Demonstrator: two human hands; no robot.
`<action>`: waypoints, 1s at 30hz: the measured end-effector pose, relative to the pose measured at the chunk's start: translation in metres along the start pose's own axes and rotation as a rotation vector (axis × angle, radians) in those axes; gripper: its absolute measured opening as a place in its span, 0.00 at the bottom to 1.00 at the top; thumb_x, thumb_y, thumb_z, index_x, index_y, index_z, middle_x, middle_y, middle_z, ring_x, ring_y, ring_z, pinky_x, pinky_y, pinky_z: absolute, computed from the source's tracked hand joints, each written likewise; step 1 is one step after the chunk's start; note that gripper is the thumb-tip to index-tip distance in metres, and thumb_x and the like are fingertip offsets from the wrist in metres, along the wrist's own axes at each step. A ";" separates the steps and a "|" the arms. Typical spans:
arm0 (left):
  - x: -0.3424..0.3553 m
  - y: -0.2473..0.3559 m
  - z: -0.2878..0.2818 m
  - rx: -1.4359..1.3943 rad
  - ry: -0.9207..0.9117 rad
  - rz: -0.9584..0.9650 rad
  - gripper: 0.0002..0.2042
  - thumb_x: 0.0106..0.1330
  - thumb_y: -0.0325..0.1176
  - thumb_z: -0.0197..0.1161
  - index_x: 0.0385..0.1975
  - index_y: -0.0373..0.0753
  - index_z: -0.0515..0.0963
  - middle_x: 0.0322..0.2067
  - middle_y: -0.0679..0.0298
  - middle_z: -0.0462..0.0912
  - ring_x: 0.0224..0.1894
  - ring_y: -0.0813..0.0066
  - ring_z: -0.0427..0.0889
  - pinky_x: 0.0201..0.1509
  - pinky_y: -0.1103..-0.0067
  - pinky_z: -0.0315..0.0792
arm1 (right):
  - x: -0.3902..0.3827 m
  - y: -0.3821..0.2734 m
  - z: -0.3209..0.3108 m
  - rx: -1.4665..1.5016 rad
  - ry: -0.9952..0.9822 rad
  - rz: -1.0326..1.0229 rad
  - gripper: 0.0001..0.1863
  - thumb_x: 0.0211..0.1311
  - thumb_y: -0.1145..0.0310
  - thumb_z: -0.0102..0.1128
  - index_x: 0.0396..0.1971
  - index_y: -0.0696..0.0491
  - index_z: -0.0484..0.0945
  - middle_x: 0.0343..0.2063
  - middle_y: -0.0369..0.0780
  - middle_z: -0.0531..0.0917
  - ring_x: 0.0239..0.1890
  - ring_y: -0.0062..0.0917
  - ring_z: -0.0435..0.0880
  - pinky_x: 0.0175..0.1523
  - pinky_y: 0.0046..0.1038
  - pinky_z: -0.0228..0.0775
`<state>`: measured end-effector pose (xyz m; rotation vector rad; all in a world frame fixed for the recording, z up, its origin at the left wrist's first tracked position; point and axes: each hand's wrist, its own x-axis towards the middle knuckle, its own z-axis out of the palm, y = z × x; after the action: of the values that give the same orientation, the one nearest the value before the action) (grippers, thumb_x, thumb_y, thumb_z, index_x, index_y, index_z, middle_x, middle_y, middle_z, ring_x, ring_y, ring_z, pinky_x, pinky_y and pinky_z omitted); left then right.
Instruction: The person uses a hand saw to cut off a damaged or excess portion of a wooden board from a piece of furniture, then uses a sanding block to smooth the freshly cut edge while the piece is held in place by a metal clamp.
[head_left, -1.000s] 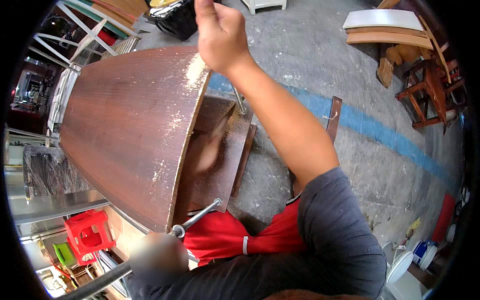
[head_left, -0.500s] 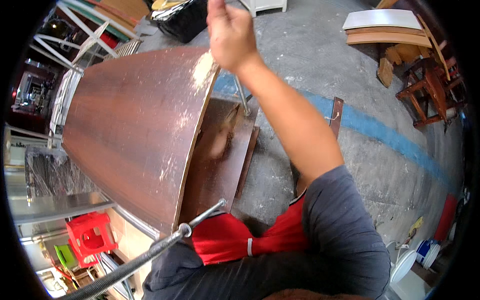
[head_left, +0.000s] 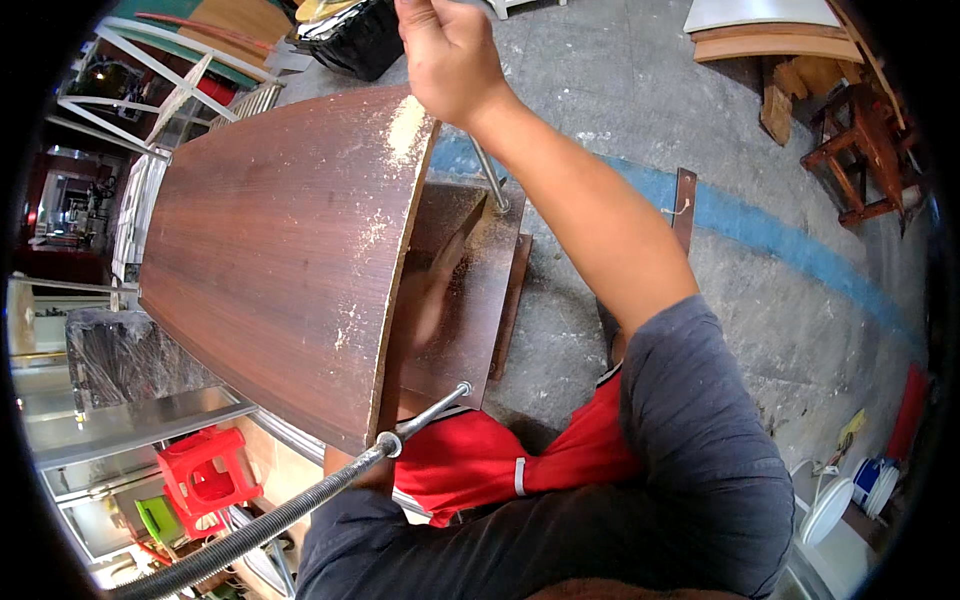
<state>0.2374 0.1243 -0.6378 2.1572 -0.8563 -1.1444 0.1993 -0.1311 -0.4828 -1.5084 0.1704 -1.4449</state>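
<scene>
At the upper middle, my right hand [head_left: 450,65] is closed beside the chipped corner of a dark brown laminated board [head_left: 270,240]; what its fingers wrap round is hidden. Just below, a metal rod [head_left: 487,165] rises from a lower brown panel [head_left: 455,330], which has pale dust on it. A long threaded rod [head_left: 260,525] with a washer [head_left: 390,443] runs from the lower panel past the board’s near corner toward the lower left. Only a bit of skin of my left hand or wrist [head_left: 338,462] shows below that corner; its fingers are hidden.
A white metal frame [head_left: 170,70] and black crate [head_left: 350,50] stand behind. Red and green plastic stools [head_left: 205,465] and a plastic-wrapped item [head_left: 130,360] are at left. A wooden chair frame [head_left: 855,160] and curved boards [head_left: 770,40] lie right, white buckets [head_left: 840,495] lower right.
The board and rods sit slightly higher and farther right in view than a second ago. My right hand shifted right, then slightly back left, staying closed near the board’s corner.
</scene>
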 end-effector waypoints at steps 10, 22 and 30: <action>0.082 0.038 0.011 0.064 -0.144 -0.184 0.28 0.76 0.57 0.45 0.50 0.35 0.78 0.23 0.59 0.76 0.23 0.70 0.76 0.28 0.69 0.70 | -0.002 -0.003 -0.002 -0.008 0.012 0.045 0.32 0.79 0.48 0.44 0.19 0.60 0.68 0.13 0.41 0.64 0.21 0.18 0.65 0.26 0.33 0.59; 0.054 0.024 0.005 0.265 0.028 -0.105 0.25 0.77 0.46 0.48 0.35 0.25 0.79 0.26 0.41 0.81 0.36 0.41 0.84 0.39 0.58 0.73 | -0.021 -0.020 0.008 -0.029 -0.022 -0.063 0.30 0.76 0.48 0.49 0.20 0.57 0.78 0.13 0.47 0.78 0.20 0.42 0.84 0.24 0.34 0.72; 0.046 0.017 0.018 0.297 0.122 -0.074 0.26 0.76 0.47 0.49 0.41 0.23 0.79 0.37 0.30 0.79 0.49 0.33 0.80 0.47 0.54 0.72 | -0.025 -0.024 0.011 -0.054 -0.028 -0.083 0.29 0.76 0.51 0.50 0.18 0.57 0.79 0.13 0.48 0.78 0.20 0.41 0.85 0.23 0.33 0.73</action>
<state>0.2378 0.0761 -0.6580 2.4896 -0.9472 -0.9577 0.1897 -0.0963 -0.4805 -1.5951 0.1315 -1.4940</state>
